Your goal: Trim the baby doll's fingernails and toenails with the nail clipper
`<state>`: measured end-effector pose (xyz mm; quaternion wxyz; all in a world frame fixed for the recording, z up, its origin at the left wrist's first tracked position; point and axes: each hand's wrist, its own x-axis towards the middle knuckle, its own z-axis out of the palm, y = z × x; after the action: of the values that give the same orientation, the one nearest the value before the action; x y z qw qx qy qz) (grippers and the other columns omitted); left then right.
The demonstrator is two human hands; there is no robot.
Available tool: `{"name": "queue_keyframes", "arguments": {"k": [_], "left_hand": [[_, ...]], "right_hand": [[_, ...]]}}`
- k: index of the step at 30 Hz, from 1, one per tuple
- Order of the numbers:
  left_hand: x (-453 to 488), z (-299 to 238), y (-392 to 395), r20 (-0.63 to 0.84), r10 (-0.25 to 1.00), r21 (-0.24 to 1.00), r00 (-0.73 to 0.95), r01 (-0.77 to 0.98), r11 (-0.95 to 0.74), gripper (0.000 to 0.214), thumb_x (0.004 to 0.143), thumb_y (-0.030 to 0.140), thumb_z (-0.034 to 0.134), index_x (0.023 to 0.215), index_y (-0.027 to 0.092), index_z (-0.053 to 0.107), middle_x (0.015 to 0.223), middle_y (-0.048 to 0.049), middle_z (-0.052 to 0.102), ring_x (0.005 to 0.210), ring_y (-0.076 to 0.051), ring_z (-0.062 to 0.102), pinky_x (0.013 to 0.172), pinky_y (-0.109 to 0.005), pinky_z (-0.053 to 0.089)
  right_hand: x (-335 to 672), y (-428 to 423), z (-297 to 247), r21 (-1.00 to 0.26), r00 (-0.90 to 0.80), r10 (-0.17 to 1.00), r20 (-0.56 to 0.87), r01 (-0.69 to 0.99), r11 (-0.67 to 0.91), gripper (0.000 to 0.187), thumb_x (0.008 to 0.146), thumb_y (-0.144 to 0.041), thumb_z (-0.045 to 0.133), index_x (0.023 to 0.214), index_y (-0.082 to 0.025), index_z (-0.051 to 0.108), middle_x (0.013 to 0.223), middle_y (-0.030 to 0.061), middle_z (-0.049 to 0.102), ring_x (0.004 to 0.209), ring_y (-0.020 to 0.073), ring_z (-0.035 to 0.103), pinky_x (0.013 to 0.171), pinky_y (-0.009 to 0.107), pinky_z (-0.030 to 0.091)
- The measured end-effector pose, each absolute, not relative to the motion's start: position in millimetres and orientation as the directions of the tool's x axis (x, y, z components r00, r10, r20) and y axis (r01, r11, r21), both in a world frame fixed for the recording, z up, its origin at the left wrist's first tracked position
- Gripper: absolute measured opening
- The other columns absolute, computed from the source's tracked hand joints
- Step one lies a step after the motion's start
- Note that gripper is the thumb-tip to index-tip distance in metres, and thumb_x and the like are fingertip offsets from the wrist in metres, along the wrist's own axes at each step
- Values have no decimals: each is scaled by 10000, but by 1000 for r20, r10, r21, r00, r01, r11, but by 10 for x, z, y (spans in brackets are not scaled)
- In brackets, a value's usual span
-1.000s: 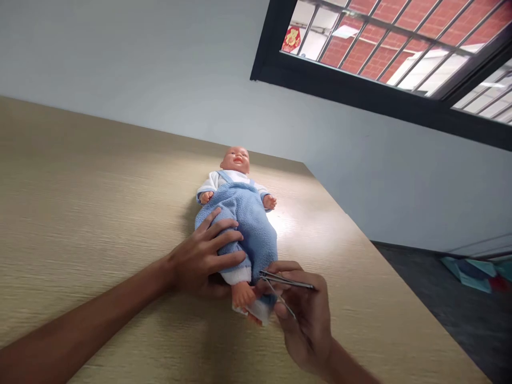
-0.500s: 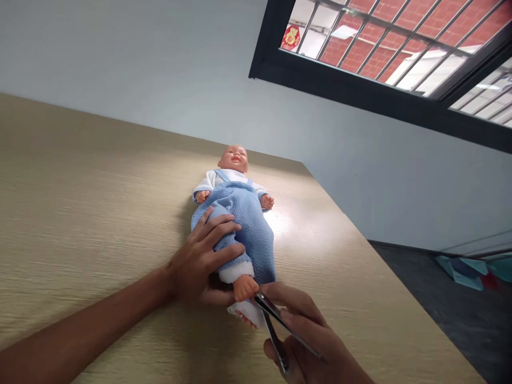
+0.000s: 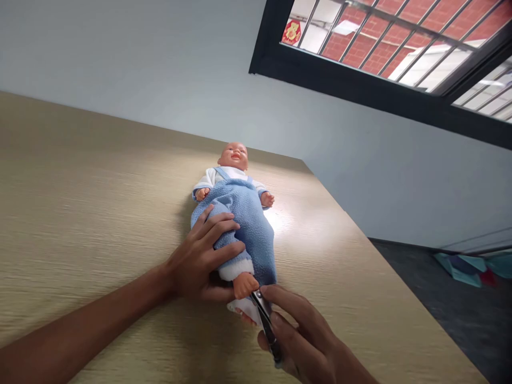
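A baby doll (image 3: 240,213) in blue fleece overalls and a white shirt lies on its back on the wooden table (image 3: 80,213), head away from me. My left hand (image 3: 200,256) wraps around the doll's raised leg, just above its bare foot (image 3: 245,285). My right hand (image 3: 304,336) is closed on a metal nail clipper (image 3: 266,320), whose tip sits right at the toes of that foot. The doll's other foot lies below, partly hidden by my fingers.
The table's right edge runs diagonally down to the right, with dark floor (image 3: 440,298) beyond it. A grey wall stands behind, and a black-framed barred window (image 3: 380,53) is at the top right. Teal and red items (image 3: 468,264) lie on the floor.
My right hand turned the nail clipper from lying across the doll's leg to pointing up at the toes, and dropped lower in view. My left hand kept its hold on the leg.
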<state>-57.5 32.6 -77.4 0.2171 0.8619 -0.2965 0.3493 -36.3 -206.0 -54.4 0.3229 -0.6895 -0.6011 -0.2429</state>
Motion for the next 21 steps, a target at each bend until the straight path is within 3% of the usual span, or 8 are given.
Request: {"name": "queue_keyframes", "arguments": {"k": [6,15,19,21], "left_hand": [[-576,-772,328,730,-368,159,576,-667,-728,479,771,482,700,1108,150,621,1237,-196,569,1287,-417,474,1155,-694,193],[-552,-780,343,737,-362,163,571,-671,-724,470,767,462,694,1119,160,615,1252,-190,563,1281,-412,473,1139,-700,206],[-616,-687,391,741,-366,233,563,-726,-647,509,757,465,665,1170,173,614,1284,-173,544,1269,-399,487,1141,-679,249],[-720,-591,374,761,-299,303,576,-723,-621,482,792,469,653,1187,195,616,1269,-144,554,1235,-370,520,1124,-629,339]], "right_hand": [[-437,-2000,-562,-365,324,643,694,928,-74,363,988,-110,404,1337,-147,498,870,98,712,661,180,711,559,224,633],[-474,-2009,-591,-355,300,652,696,934,-51,433,948,-75,459,1379,-121,466,892,94,712,644,173,705,475,194,607],[-344,-2048,-698,-273,210,571,794,962,26,378,936,-107,537,1312,-144,532,950,111,706,775,212,727,625,269,651],[-277,-2059,-770,-253,193,495,847,966,57,394,935,-160,584,1323,-163,513,1065,142,676,910,243,718,704,326,658]]}}
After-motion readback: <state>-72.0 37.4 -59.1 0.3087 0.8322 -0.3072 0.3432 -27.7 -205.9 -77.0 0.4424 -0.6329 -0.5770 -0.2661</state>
